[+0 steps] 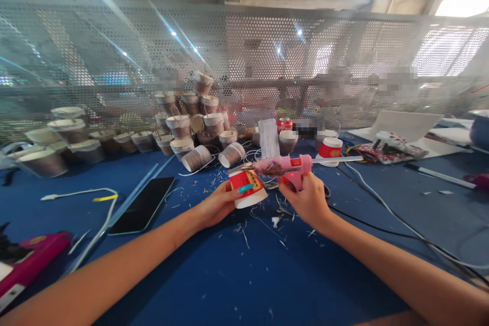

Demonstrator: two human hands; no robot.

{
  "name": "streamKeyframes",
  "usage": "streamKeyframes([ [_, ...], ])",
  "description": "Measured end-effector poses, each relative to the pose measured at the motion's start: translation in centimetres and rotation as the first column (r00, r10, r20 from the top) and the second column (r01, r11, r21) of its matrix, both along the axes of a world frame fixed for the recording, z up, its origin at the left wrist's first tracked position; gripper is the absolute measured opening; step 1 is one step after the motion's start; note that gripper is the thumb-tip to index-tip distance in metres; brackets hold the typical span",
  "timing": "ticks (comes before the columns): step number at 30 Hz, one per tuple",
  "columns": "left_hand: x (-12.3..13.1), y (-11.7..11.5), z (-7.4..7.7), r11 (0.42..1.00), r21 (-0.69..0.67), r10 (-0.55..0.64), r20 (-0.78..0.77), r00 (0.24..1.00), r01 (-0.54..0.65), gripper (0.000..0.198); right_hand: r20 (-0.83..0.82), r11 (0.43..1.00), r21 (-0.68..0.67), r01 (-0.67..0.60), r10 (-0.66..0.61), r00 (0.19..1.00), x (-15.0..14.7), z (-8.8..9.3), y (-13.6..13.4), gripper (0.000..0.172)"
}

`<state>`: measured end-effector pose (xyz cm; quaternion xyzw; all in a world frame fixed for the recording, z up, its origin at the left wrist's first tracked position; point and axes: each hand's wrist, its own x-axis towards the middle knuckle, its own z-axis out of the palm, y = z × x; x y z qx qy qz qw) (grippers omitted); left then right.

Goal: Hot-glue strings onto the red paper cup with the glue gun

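My left hand (218,205) is closed around a red and white paper cup (247,188), held tilted just above the blue table (244,275). My right hand (307,197) grips a pink glue gun (287,167) by its handle, with a glue stick jutting out to the right. The gun's nozzle points left and sits right at the cup's upper rim. A red light glows on the gun's handle.
A pile of rope-wrapped cups (191,122) stands at the back, more cups (69,137) at the left. A black phone (142,205) lies left of my hands. Another red cup (330,151), a soda can (284,125), cables (401,224) and scraps lie around. A perforated screen (267,61) closes the back.
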<state>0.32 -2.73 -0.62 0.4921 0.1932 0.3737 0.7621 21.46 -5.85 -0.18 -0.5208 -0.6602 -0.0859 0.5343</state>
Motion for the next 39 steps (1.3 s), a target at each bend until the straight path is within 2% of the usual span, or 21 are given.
streamKeyframes([
  [5,0.16,-0.11,0.14,1.0,-0.009,0.03,-0.012,0.999,-0.03,0.041,0.001,0.999,-0.025,-0.024,0.024,1.0,0.15,-0.22,0.11,0.015],
  [18,0.14,-0.01,0.06,1.0,-0.015,0.01,0.009,1.0,-0.01,0.042,0.014,0.998,-0.017,-0.057,0.057,0.998,0.32,-0.08,0.05,0.006],
  [39,-0.12,0.21,-0.22,1.0,-0.014,0.011,0.016,1.0,-0.01,0.041,-0.033,0.998,-0.065,0.015,-0.017,0.999,0.57,0.0,0.35,0.009],
])
